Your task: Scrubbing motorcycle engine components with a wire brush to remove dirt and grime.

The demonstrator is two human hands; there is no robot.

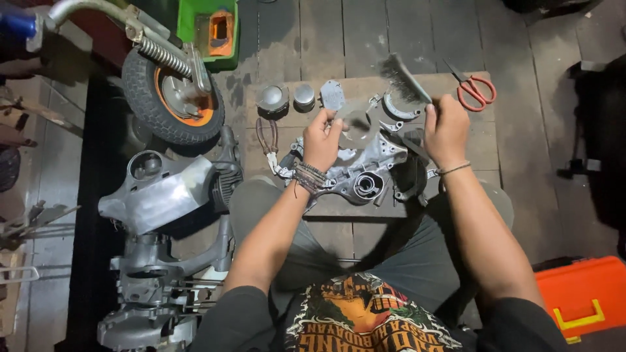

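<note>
The head view looks down on a person sitting at a low wooden bench (482,140) set on a dark plank floor. The left hand (322,138) is closed around a small grey metal part (355,120), held up just above a large grey engine casing (365,173) that lies on the bench between the two forearms. A stack of dark bracelets sits on that wrist. The right hand (446,127) is shut on the handle of a wire brush (403,78), whose dark bristles point up and to the left, close to the held part; whether they touch it I cannot tell, since that spot is blurred.

On the far edge of the bench stand three small round or flat metal pieces (304,96) in a row. Pliers (267,135) with brown handles lie left of the left hand, and red-handled scissors (475,90) lie at the bench's far right corner.

Left of the bench are a small wheel (171,91) with an orange rim, a spring beside it, and a grey scooter body (156,195) with more bare parts below it. A green tray (210,29) sits behind the wheel. An orange toolbox (583,296) with a yellow latch sits at the lower right.
</note>
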